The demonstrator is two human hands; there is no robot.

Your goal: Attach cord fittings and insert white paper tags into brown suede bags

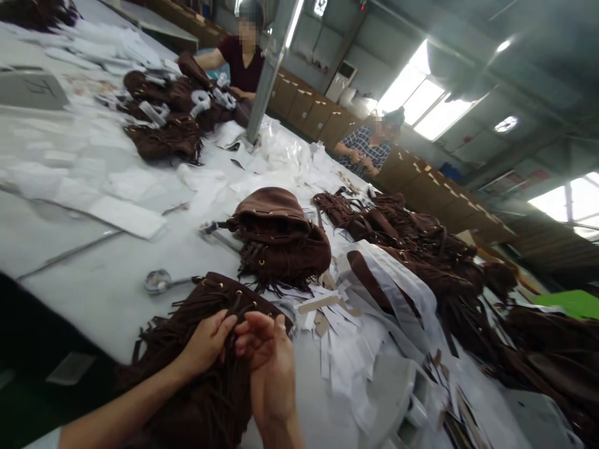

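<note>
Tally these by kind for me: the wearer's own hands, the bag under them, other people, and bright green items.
Wearer's hands: 2, left hand and right hand
Fringed brown bag under them: 1
Other people: 2, one in a maroon top, one in a checked top
Bright green item: 1
Total: 6

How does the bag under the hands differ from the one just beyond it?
The near bag lies beneath left hand and right hand; the far bag sits apart. The far bag shows a smooth, rounded top; the near bag mostly fringe. Both are dark brown, fringed and eyeleted.
</note>
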